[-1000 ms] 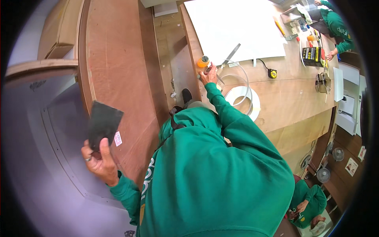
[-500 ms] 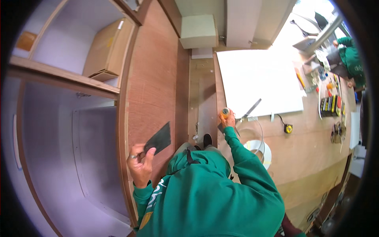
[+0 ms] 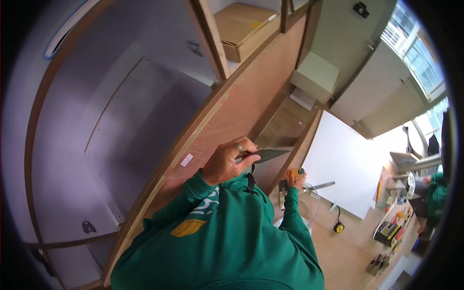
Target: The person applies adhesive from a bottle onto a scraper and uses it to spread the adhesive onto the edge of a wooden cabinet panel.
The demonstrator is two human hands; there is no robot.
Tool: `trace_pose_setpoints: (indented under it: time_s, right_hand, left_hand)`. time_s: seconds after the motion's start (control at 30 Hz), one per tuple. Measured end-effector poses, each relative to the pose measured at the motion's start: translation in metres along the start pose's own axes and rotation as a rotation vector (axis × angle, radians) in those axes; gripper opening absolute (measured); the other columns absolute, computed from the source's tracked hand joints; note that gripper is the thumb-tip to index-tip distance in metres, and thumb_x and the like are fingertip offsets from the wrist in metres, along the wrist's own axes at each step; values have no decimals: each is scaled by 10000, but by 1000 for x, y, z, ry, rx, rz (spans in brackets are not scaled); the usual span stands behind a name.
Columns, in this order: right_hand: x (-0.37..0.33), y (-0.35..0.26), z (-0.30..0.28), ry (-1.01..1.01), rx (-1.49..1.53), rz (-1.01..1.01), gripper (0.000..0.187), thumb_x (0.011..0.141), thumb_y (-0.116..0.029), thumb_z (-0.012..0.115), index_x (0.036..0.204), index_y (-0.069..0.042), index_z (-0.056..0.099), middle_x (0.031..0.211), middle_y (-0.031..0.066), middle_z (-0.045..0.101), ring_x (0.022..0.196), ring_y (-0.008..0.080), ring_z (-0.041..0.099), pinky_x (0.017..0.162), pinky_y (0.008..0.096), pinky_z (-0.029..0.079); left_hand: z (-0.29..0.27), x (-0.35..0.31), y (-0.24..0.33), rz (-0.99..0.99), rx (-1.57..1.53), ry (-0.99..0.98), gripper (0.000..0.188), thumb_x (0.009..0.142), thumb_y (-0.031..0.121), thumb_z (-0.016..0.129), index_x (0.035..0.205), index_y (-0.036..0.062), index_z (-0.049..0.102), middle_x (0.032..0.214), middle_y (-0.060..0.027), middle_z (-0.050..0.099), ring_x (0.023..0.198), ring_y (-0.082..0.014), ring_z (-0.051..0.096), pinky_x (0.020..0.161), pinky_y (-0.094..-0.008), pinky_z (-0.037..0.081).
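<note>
My left hand [image 3: 231, 160] is closed on a thin, dark flat piece [image 3: 270, 154], pinched between thumb and fingers and seen nearly edge-on in front of my body. A ring shows on one finger. My right hand [image 3: 295, 180] is wrapped round an amber thing with a dark round end [image 3: 301, 171], its kind hard to make out. It is over the bench beside the large white panel [image 3: 344, 166]. Next to that hand is a dark, flat strip [image 3: 282, 187]. A long narrow blade-like tool [image 3: 323, 185] lies close by, partly over the panel's edge.
A white cable [image 3: 320, 209] loops near my right forearm. On the bench [image 3: 333, 256] lie a tape measure [image 3: 339, 227], a black box [image 3: 387, 234] and several small tools. At left stands an open cabinet [image 3: 140, 111] with a cardboard box [image 3: 246, 29]. Another person in green [image 3: 436, 198] is at far right.
My view has turned left toward the cabinet. The left hand has brought the dark flat piece closer to my right hand and tilted it edge-on. The right hand still grips the amber thing.
</note>
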State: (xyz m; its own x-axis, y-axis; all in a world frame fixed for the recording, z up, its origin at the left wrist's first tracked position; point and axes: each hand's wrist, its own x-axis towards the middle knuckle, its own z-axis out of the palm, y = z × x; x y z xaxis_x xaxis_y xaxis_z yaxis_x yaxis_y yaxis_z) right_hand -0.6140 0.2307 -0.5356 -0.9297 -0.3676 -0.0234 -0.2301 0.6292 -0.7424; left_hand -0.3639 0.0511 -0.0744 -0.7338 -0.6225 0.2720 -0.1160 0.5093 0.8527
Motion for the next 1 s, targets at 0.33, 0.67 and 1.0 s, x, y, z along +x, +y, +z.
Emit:
trace_pose_setpoints:
  time_s: [0.33, 0.67, 1.0]
  right_hand:
    - [8, -30, -9, -45, -31, 150, 691, 719, -451, 800, 1272, -141, 526, 1126, 204, 581, 1055, 412, 591, 874, 486, 506]
    - [84, -124, 26, -184, 95, 61, 574, 725, -385, 824, 1164, -95, 595, 1087, 161, 613, 1004, 350, 623, 885, 432, 510]
    - [220, -170, 72, -242, 109, -49, 526, 756, -347, 778, 1183, -113, 579, 1117, 154, 588, 1057, 383, 575, 896, 445, 489]
  left_hand:
    - [-5, 27, -49, -82, 1, 100, 148, 861, 2, 723, 938, 3, 596, 868, -73, 654, 785, -151, 668, 699, -277, 556]
    - [23, 134, -94, -133, -75, 114, 137, 874, 22, 724, 927, 15, 598, 841, -52, 655, 739, -129, 658, 684, -264, 549]
    - [40, 249, -135, -253, -120, 65, 141, 891, 32, 715, 924, 14, 579, 837, -45, 637, 772, -105, 611, 709, -253, 516]
